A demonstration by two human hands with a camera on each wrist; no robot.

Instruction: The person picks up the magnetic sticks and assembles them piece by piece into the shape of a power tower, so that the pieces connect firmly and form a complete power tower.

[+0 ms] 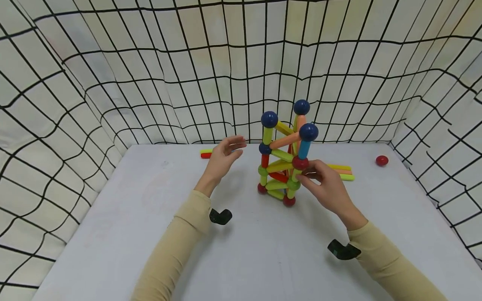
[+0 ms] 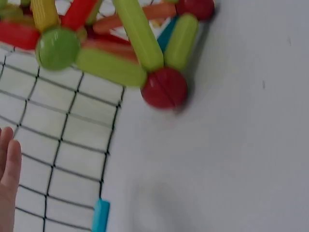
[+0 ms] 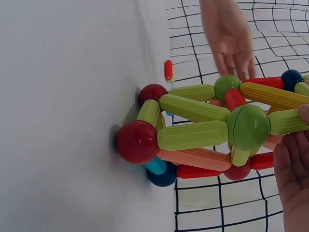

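A tower [image 1: 281, 156] of coloured rods and balls stands upright on the table. Blue balls [image 1: 269, 119] top its corners, and red balls [image 1: 289, 200] form the base. At the near right corner, my right hand [image 1: 328, 187] pinches an upright green rod [image 3: 287, 121] between a red ball [image 1: 300, 163] and a green ball [image 3: 248, 127]. My left hand [image 1: 223, 159] hovers left of the tower, apart from it, its fingers extended and holding nothing. In the left wrist view only part of that hand shows, at the left edge.
Behind my left hand lie loose rods [image 1: 206, 155], partly hidden. More rods [image 1: 347, 177] lie beyond my right hand. A loose red ball [image 1: 382, 160] rests at the table's far right. Black netting [image 1: 246, 79] over white sheeting encloses the back and sides.
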